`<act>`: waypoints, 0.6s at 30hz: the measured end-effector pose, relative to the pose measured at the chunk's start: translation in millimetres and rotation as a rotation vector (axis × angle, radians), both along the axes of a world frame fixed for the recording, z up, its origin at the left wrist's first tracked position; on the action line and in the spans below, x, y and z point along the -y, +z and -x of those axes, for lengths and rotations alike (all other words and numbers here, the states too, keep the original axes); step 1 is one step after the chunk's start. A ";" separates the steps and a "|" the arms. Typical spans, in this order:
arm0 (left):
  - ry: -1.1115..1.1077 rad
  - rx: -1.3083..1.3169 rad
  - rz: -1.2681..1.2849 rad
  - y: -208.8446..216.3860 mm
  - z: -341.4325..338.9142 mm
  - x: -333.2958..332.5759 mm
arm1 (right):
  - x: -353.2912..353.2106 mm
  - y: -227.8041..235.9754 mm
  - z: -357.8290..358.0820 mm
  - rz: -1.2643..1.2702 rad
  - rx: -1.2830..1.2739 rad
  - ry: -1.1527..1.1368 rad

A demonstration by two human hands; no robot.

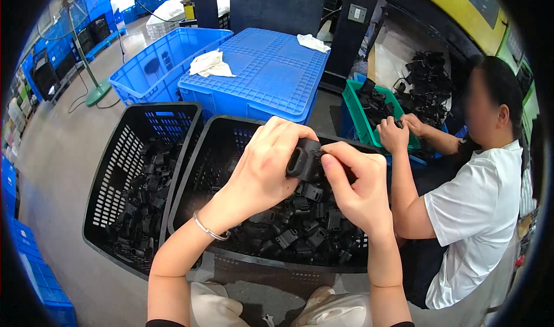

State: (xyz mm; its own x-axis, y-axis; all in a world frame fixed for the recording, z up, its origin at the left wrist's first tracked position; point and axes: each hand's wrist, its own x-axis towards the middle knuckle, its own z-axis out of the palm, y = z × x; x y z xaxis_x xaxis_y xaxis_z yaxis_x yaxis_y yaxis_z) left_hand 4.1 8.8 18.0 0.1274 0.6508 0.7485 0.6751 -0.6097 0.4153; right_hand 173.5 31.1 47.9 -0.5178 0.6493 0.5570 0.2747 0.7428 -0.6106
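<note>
Both hands, left hand (262, 168) and right hand (358, 185), pinch 1 black plastic part (304, 160); a loose grip would probably drop it into the black basket (196, 171).

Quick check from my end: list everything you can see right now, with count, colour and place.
black plastic part: one, black, held between both hands
black baskets: two, black, below the hands, both holding loose black parts
blue crate: one, blue, behind the baskets, left
blue lid: one, blue, centre back
white cloths: two, white, on crate edge and lid
green bin: one, green, right
co-worker: one, white shirt, right edge
standing fan: one, green base, far left
left hand: gripping the part
right hand: gripping the part
</note>
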 end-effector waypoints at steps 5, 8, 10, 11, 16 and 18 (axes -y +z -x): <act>-0.073 -0.010 0.042 -1.3 0.9 0.8 | 1.8 7.4 2.5 0.051 -0.030 -0.033; -0.223 0.012 0.144 -0.9 -1.3 3.4 | -8.7 0.8 1.6 0.042 -0.009 -0.041; -0.319 -0.066 0.216 -1.5 1.9 3.8 | -17.9 -10.5 -0.7 0.249 -0.092 -0.094; -0.370 -0.064 0.206 -2.1 -0.8 2.8 | -24.6 -15.8 1.5 0.139 -0.160 -0.152; -0.448 0.007 0.463 -13.0 -3.6 -4.8 | -37.0 -21.8 -6.7 0.340 -0.147 -0.040; -0.488 0.039 0.548 -21.8 0.2 -12.0 | -33.7 -21.4 -5.5 0.411 -0.134 -0.028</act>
State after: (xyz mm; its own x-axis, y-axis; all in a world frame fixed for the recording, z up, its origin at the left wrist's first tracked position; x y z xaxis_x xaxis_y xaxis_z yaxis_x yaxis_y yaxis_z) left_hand 4.0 20.8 -3.8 0.4787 0.8086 0.3421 0.3584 -0.5356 0.7647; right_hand 179.0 64.7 26.6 -0.4375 0.8439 0.3107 0.1893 0.4242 -0.8856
